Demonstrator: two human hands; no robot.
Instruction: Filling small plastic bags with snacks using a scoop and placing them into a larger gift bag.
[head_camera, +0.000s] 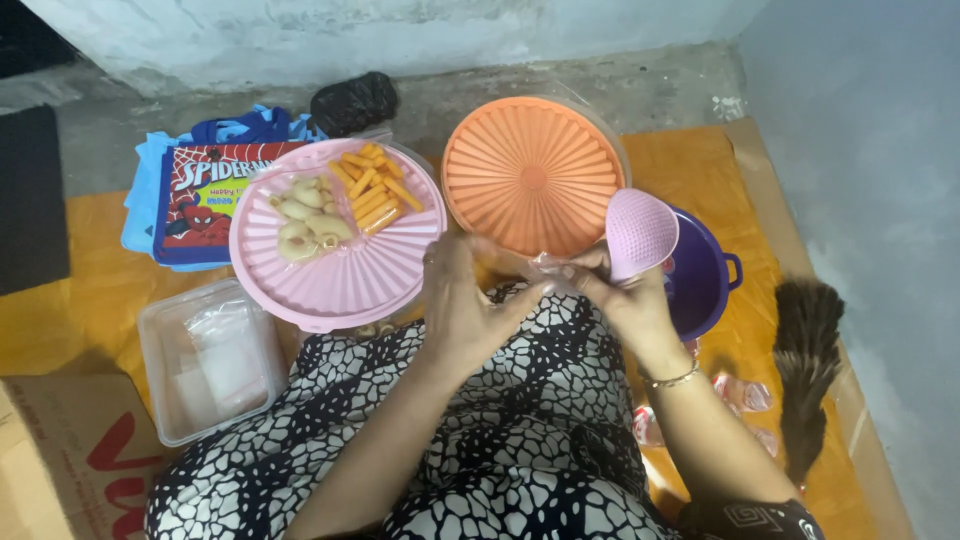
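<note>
The person is sitting on a smooth orange floor mat (90, 300), lap covered in black-and-white patterned cloth (500, 460). A ribbed round pink plastic lid (345, 275) is lying just left of the hands, carrying two small heaps: pale curled fryums (305, 222) and orange stick-shaped fryums (372, 190). A ribbed round orange plastic lid (530, 175) is covering a tub just beyond the hands, and a glossy purple plastic bowl with a side handle (705, 280) is sitting at the right.

Both hands are meeting over the lap on a small clear plastic pouch (550, 265). The left hand (465, 300) is curling its fingers around the pouch's near edge; the right hand (625, 295) is pinching the other side while also gripping a dimpled pink plastic scoop (640, 232). The pouch looks thin, crinkly and still unfilled, so the packing seems at an early stage. A few filled, sealed packets (740, 392) are lying on the mat at the right, and a clear rectangular plastic box of spare pouches (205, 360) is waiting at the left.
</note>
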